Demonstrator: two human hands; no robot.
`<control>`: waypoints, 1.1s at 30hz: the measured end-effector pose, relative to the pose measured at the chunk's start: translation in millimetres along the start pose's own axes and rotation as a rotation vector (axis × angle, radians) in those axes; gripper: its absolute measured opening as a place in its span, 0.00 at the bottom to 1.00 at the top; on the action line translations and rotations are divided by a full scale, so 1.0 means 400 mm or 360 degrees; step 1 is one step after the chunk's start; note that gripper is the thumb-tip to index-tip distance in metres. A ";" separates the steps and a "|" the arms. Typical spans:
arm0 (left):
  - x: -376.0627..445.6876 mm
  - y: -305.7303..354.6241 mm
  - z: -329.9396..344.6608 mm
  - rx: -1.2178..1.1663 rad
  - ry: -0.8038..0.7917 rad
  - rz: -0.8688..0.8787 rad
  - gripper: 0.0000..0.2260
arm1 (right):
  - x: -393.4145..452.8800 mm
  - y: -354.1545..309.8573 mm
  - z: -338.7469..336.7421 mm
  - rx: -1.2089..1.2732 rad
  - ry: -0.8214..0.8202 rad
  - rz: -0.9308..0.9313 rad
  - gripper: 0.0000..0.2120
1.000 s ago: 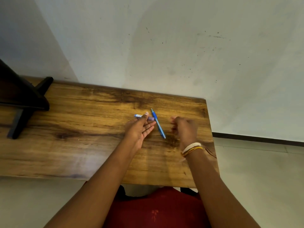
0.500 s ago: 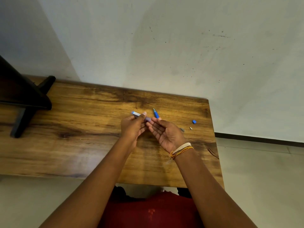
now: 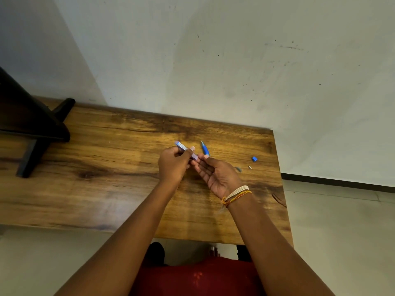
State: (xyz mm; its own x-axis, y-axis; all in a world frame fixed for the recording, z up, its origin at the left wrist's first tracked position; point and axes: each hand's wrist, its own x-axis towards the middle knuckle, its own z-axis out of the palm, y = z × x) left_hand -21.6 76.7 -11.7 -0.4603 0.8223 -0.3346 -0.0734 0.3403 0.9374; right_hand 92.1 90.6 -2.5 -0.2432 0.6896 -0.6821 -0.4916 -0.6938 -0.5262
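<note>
A wooden tabletop with strong dark grain streaks stands pushed against a pale, lightly scuffed wall. To the right of it lies pale tiled floor, with a dark skirting strip along the foot of the wall. On the far left of the tabletop stands the black foot of a dark stand. Near the middle, the left hand, seen from the back, has its fingers curled round a slim pale tube with a bluish end, its thumb pressed on top. The tube slants up and to the left out of the grip, held a little above the wood; what is inside it cannot be told. The right hand lies palm up just beside it, its fingers loosely straight and their tips touching the tube's lower end. Just beyond those fingertips the front part of a blue pen rests on the tabletop, tip pointing toward the wall. Further right, well apart from the hands, lie a small blue cap and near it a tiny whitish piece; a small grey piece sits just beside the right hand. Thread bracelets in white, yellow and orange circle the right wrist, and a red garment shows at the lower edge.
</note>
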 end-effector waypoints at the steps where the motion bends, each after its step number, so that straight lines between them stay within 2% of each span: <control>1: -0.001 0.000 -0.001 0.0016 -0.0001 0.0027 0.06 | 0.000 0.001 0.000 -0.0001 -0.0001 0.0002 0.09; 6: -0.004 0.002 -0.004 -0.0049 -0.0010 -0.0042 0.05 | -0.001 0.000 0.001 0.0008 0.0000 -0.0003 0.09; 12: -0.005 0.011 -0.010 -0.0439 -0.0095 -0.0320 0.03 | -0.005 -0.004 0.005 0.0001 -0.0026 0.0001 0.09; 18: -0.009 0.014 -0.006 0.0006 -0.0028 0.0059 0.05 | -0.001 -0.004 0.005 0.0040 -0.0011 0.0018 0.11; 27: -0.005 0.011 -0.006 -0.0210 -0.0049 -0.0179 0.04 | -0.005 -0.011 0.005 -0.0037 -0.0008 0.0010 0.09; 33: 0.003 0.006 -0.006 -0.0569 -0.0119 -0.0455 0.03 | -0.003 -0.017 0.005 -0.0147 -0.0014 -0.0057 0.10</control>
State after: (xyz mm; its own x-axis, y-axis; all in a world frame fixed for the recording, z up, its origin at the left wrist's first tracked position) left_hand -24.6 77.3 -9.3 -0.3129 0.7534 -0.5783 -0.4949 0.3904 0.7764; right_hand 94.0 94.9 3.0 -0.2345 0.7160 -0.6575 -0.4213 -0.6844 -0.5951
